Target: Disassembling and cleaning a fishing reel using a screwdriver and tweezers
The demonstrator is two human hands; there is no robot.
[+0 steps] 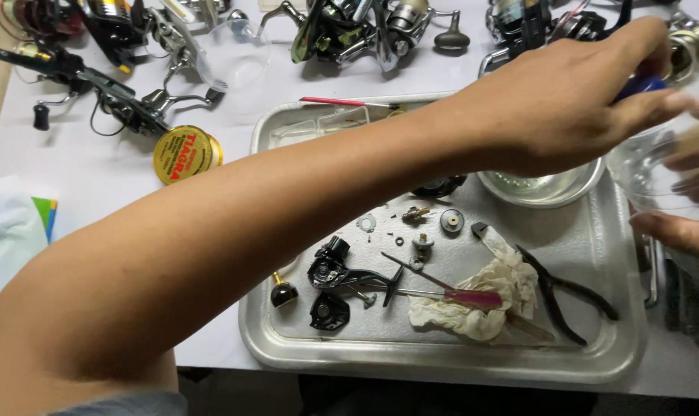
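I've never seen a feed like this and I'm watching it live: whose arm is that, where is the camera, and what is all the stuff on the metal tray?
There is no machine here: a person works with bare hands, and the one picture comes from a camera on their head, looking down.

The long arm crossing the picture ends in the left hand, which reaches to the far right and grips a small blue object; what it is cannot be told. The right hand holds a clear plastic container at the right edge.

On the white table sits a silver metal tray. In it lie small black fishing reel parts, tiny screws and washers, a red-handled screwdriver, black pliers, a crumpled white tissue and a round metal bowl. Beyond the tray lie several whole fishing reels and a yellow spool.
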